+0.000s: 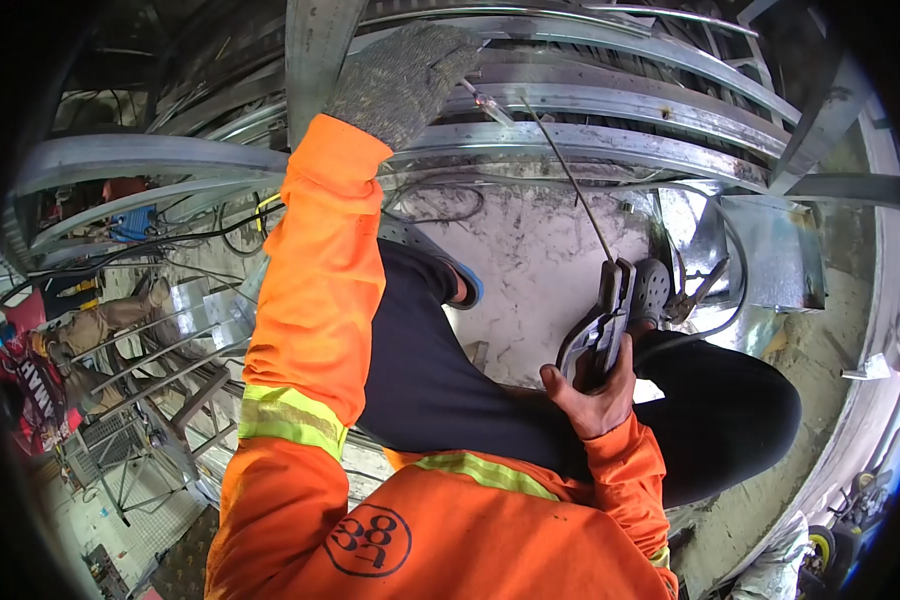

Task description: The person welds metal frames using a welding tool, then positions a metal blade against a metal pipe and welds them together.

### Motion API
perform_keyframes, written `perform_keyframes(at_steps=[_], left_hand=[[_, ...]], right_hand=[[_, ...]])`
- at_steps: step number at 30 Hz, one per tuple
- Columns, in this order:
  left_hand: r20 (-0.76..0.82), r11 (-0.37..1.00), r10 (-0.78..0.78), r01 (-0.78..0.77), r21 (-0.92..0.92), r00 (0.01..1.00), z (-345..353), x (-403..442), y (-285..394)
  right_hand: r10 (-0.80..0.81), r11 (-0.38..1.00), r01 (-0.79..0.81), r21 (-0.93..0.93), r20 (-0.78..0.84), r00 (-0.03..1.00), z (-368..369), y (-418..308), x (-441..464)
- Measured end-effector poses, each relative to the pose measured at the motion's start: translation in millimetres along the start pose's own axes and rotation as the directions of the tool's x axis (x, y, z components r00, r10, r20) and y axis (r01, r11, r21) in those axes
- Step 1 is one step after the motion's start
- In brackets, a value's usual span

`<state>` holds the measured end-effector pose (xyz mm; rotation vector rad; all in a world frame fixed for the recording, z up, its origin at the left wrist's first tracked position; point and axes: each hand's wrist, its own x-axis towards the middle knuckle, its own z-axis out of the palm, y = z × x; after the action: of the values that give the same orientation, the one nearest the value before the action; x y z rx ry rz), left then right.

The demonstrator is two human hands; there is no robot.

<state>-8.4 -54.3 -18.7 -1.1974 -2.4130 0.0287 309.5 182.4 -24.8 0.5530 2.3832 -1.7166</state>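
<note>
My left hand (407, 82), in a grey knitted work glove, reaches up to the steel framing beside an upright metal post (315, 60). Its fingers are not clearly distinguishable. Just right of the glove is a small clear and reddish stick-like object (488, 104); whether the hand touches it I cannot tell. Bare and closed, my right hand (598, 392) grips a welding electrode holder (602, 325) over my bent leg. A long thin welding rod (567, 170) extends from its jaws up toward the curved-looking metal rails (610, 100).
A cable (742, 270) loops at the right near a clamp-like tool (698, 290) and a sheet-metal box (773, 250). Grey clogs (651, 290) are on my feet. At left are cables, metal bars (160, 370) and another person's legs (110, 320).
</note>
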Motion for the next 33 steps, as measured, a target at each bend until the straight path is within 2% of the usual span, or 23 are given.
perform_keyframes(at_steps=[4, 7, 9, 13, 19, 22, 27, 30, 31, 32, 33], left_hand=[[0.05, 0.997, -0.062, 0.064, -0.049, 0.997, -6, 4, 7], [0.113, 0.994, -0.055, 0.065, -0.085, 0.992, -5, 7, 9], [0.043, 0.999, 0.034, -0.033, -0.027, 0.998, 1, 8, 8], [0.038, 0.998, 0.033, -0.031, -0.055, 0.999, 1, 8, 7], [0.064, 0.999, 0.051, -0.052, 0.012, 0.997, -18, 10, 9], [0.124, 0.999, 0.004, -0.009, 0.037, 0.992, -19, 9, 10], [0.1, 0.992, 0.021, -0.008, -0.129, 0.995, -13, 7, 4], [0.155, 0.999, -0.023, 0.03, -0.043, 0.988, -34, 11, 16], [0.127, 0.999, -0.018, 0.023, -0.045, 0.992, -31, 11, 16], [0.079, 0.988, -0.007, 0.019, -0.153, 0.997, -22, 8, 11], [0.029, 0.967, 0.0, 0.007, -0.255, 1.0, -19, 11, 8]], right_hand=[[0.08, 0.997, -0.08, 0.02, 0.02, 0.997, -2, 1, -1], [0.046, 0.999, -0.046, 0.025, -0.01, 0.999, -2, -1, -1], [0.061, 0.998, -0.061, 0.033, -0.005, 0.998, -2, 0, -1], [0.057, 0.998, -0.057, 0.029, -0.012, 0.998, -3, 2, -1], [0.13, 0.99, -0.131, 0.054, 0.024, 0.991, -4, -5, -1], [0.113, 0.99, -0.116, 0.075, 0.037, 0.993, -4, 0, -2], [0.06, 0.998, -0.061, 0.025, 0.044, 0.997, -3, 3, -3], [0.043, 0.998, -0.045, 0.035, 0.034, 0.998, -2, 2, -3], [0.041, 0.998, -0.042, 0.038, 0.025, 0.999, -2, 4, -4], [0.062, 0.993, -0.064, 0.095, 0.026, 0.998, 1, 12, -3], [0.0, 1.0, 0.0, 0.021, 0.001, 1.0, -2, 7, -3]])
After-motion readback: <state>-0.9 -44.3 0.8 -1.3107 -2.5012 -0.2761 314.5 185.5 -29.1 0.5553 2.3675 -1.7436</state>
